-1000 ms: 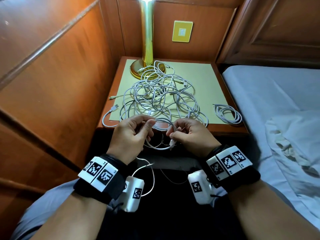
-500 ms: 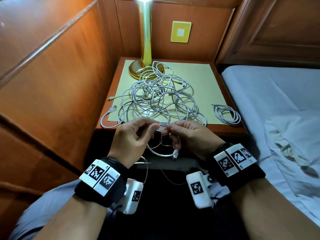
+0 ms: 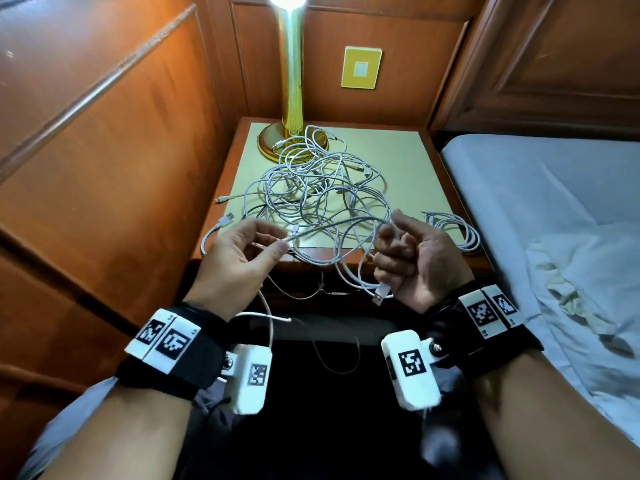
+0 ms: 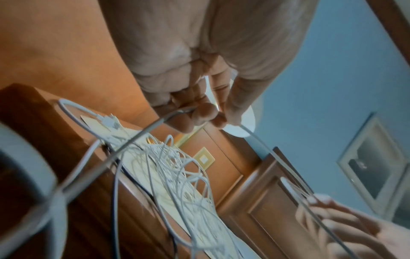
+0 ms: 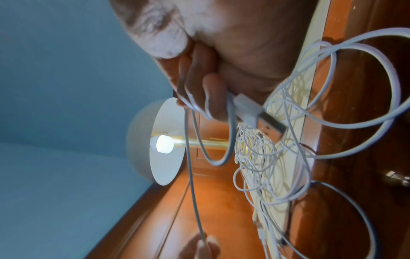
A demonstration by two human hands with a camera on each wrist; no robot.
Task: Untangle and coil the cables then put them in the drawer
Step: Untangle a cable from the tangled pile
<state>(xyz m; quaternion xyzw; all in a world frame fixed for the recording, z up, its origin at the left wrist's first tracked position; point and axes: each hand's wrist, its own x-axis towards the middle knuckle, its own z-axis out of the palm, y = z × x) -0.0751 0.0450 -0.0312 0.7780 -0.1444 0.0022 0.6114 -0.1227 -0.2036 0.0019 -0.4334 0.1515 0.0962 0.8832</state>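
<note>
A tangle of white cables (image 3: 311, 192) lies on the yellow mat of the nightstand (image 3: 408, 157). Both hands hover at the nightstand's front edge, a stretch of one white cable (image 3: 332, 226) running taut between them. My left hand (image 3: 242, 251) pinches that cable between thumb and fingertips (image 4: 199, 113). My right hand (image 3: 405, 258) grips loops of the same cable in curled fingers (image 5: 208, 98), and its USB plug (image 3: 381, 293) (image 5: 259, 113) sticks out below the fist. More loops hang over the front edge. A small coiled cable (image 3: 457, 230) rests at the mat's right front corner.
A gold lamp (image 3: 291, 98) stands at the back of the nightstand, lit. Wood panelling closes the left side and the back, with a yellow wall plate (image 3: 361, 67). A bed with a white sheet (image 3: 540, 209) lies to the right. The drawer front below is dark.
The hands have moved apart and risen to the nightstand's edge, drawing the cable out straight between them. The right hand now holds a small bundle with the USB plug hanging below.
</note>
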